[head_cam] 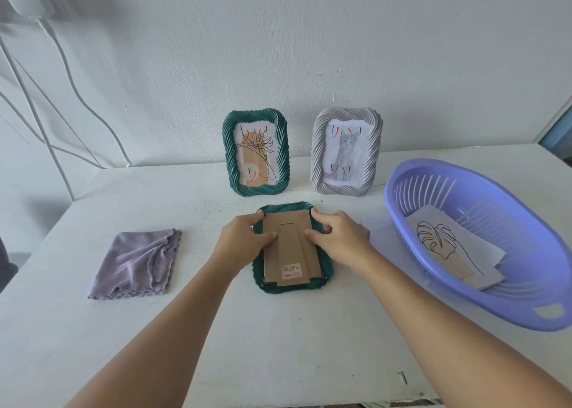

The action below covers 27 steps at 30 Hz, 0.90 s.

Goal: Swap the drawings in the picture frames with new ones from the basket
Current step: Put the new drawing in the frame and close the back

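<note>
On white table, both hands [244,240] gripping face-down ribbed green frame [325,271] w/ cardboard back [291,252]

Both my bare forearms reach forward from the lower edge of the head view and converge toward the middle, wrists straight and palms turned down. My left hand [244,237] has its fingers curled over the left edge of the face-down green frame [326,271] just beyond its knuckles, index fingertip hooked at the far left corner and thumb pressed flat on the cardboard backing [291,237]. My right hand [340,237] mirrors it just beside, fingers bent over the right edge, index tip at the far right corner, thumb pointing inward onto the backing toward the left thumb.
</note>
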Each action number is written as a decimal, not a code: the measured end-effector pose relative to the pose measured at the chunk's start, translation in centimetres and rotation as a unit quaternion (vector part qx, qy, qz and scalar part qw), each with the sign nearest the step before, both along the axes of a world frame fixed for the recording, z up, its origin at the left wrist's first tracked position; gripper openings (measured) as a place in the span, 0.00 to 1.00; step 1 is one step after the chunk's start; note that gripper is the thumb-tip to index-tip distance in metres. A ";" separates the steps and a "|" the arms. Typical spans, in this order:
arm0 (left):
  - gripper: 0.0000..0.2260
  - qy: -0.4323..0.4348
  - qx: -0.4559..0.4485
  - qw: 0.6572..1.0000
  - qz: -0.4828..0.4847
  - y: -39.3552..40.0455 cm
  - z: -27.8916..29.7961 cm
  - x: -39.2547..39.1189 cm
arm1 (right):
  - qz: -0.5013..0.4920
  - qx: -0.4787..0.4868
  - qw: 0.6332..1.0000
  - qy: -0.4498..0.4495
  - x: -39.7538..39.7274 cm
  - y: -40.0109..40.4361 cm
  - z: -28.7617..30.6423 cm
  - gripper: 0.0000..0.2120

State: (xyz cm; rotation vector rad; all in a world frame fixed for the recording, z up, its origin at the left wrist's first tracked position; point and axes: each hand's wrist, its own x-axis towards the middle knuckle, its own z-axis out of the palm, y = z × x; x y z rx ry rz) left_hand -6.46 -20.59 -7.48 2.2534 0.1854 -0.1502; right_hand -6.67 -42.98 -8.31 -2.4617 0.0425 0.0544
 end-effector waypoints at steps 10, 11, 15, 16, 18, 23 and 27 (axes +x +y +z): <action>0.30 0.004 -0.007 1.000 0.005 0.0 0.0 0.1 | 0.018 -0.038 0.999 -0.006 -0.4 0.3 0.1 0.21; 0.29 -0.001 -0.007 1.000 0.003 -0.1 0.2 -0.2 | 0.014 -0.029 0.999 -0.009 -0.5 0.2 0.2 0.21; 0.22 -0.044 -0.014 0.999 -0.022 0.9 1.1 -2.2 | 0.002 -0.012 0.998 -0.063 -1.7 0.4 0.4 0.21; 0.20 -0.055 -0.009 0.998 -0.039 1.5 1.3 -2.8 | 0.008 -0.010 0.996 -0.089 -2.1 0.5 0.4 0.21; 0.16 -0.059 0.001 0.995 -0.085 2.8 1.5 -4.0 | 0.048 -0.009 0.992 -0.120 -2.8 0.6 0.6 0.23; 0.15 -0.016 -0.002 0.985 -0.170 4.1 1.9 -6.1 | 0.161 -0.051 0.982 -0.084 -3.4 1.0 0.3 0.33; 0.18 -0.017 0.022 0.983 -0.180 3.9 1.8 -6.4 | 0.167 -0.052 0.982 -0.076 -3.2 1.0 -0.1 0.36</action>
